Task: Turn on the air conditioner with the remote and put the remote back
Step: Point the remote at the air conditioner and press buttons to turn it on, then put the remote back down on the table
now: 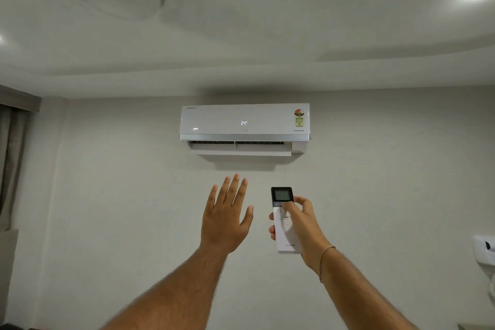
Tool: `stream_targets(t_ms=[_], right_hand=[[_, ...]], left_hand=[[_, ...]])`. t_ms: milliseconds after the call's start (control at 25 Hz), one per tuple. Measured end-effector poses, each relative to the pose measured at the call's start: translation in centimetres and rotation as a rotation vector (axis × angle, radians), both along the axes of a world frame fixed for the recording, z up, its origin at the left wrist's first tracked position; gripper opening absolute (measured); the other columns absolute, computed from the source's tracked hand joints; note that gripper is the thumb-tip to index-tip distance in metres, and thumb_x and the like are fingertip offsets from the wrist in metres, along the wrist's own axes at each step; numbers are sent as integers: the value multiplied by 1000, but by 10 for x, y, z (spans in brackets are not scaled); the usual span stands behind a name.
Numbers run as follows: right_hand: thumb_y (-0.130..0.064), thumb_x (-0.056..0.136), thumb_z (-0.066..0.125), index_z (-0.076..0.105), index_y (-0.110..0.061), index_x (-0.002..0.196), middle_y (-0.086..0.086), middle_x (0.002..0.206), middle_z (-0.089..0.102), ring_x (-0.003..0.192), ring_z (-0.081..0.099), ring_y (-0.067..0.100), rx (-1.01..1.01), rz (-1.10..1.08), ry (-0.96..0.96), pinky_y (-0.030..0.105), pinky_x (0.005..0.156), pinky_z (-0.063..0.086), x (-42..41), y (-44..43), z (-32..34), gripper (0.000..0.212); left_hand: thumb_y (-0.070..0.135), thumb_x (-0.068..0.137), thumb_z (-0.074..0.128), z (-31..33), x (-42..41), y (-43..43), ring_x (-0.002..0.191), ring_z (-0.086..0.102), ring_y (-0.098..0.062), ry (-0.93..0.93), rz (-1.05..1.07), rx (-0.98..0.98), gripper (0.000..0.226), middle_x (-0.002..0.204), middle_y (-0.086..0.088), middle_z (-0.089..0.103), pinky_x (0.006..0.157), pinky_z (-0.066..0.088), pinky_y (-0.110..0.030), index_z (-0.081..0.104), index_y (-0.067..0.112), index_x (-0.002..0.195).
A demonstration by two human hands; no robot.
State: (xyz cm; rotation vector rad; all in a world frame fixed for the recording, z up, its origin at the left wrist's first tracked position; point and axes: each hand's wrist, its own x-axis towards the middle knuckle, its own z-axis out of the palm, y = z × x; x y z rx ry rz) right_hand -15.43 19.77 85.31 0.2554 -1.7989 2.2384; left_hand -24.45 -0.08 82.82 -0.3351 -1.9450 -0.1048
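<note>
I see one AC (244,122) at 12 o'clock showing 24; my right hand (300,222) grips one remote (284,233), left hand (226,218) spread empty.

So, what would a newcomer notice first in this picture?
First the white air conditioner high on the wall, showing 24 with its flap open. Below it, the right hand holds up the remote, thumb on the buttons, while the left hand is raised open beside it.
</note>
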Motion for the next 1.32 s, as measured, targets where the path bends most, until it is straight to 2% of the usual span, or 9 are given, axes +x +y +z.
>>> stream_targets(t_ms=[440,680,880,1000,1080,1120,1200,1240,1320], right_hand=[[-39,106,60,42,-34,139,14,99,82,64,78,27,59,-43,2,36,62,66,-7,-3,-9,38],[-46,104,62,43,-37,133,10,100,85,73,76,22,123,-81,-153,28,59,58,-22,6,-83,36],[-43,98,68,49,-38,123,10,107,83,84,74,25,143,-124,-401,33,73,56,-40,20,-221,31],[-37,93,77,54,-26,133,8,114,73,86,69,22,176,-205,-553,30,71,53,-37,29,-332,48],[-32,84,89,55,-20,136,7,118,71,90,70,22,225,-226,-667,30,72,54,-26,35,-413,63],[-28,79,93,55,-19,136,5,115,71,90,71,20,241,-222,-732,28,72,56,-18,36,-456,69],[-24,74,96,55,-21,135,-4,106,69,86,71,13,289,-238,-815,23,69,57,1,40,-537,73],[-26,73,96,55,-22,134,-6,105,68,87,70,11,329,-249,-855,21,70,56,10,42,-575,73],[-29,71,94,57,-23,129,-1,109,70,92,72,18,420,-251,-953,25,77,58,33,41,-657,69]], left_hand=[[53,106,33,-17,0,3,163,9,-21,-43,-33,43,71,177,-1,15,130,12,-50,15,24,169],[51,106,34,-100,-10,13,163,11,-20,-161,-75,38,71,177,-1,16,130,11,-48,16,23,169],[51,106,29,-232,-8,23,163,7,-20,-439,-63,6,72,177,-2,13,131,5,-48,12,22,169],[54,105,21,-341,7,21,163,7,-22,-645,-42,-13,73,178,-3,13,131,-1,-47,10,23,169],[56,105,13,-416,26,23,163,4,-23,-849,-21,-41,72,178,-3,9,131,-2,-47,5,23,169],[57,106,7,-459,38,25,164,0,-22,-968,-8,-65,72,179,-3,5,131,-2,-48,2,23,169],[60,105,0,-537,61,22,163,-4,-22,-1084,24,-101,74,179,-2,-1,131,-1,-48,-2,24,169],[60,105,2,-571,72,21,163,-4,-22,-1131,19,-88,73,179,-2,1,131,-1,-48,-1,24,169],[60,106,10,-641,105,18,164,0,-23,-1250,0,-74,73,179,-2,5,131,0,-48,4,23,169]])
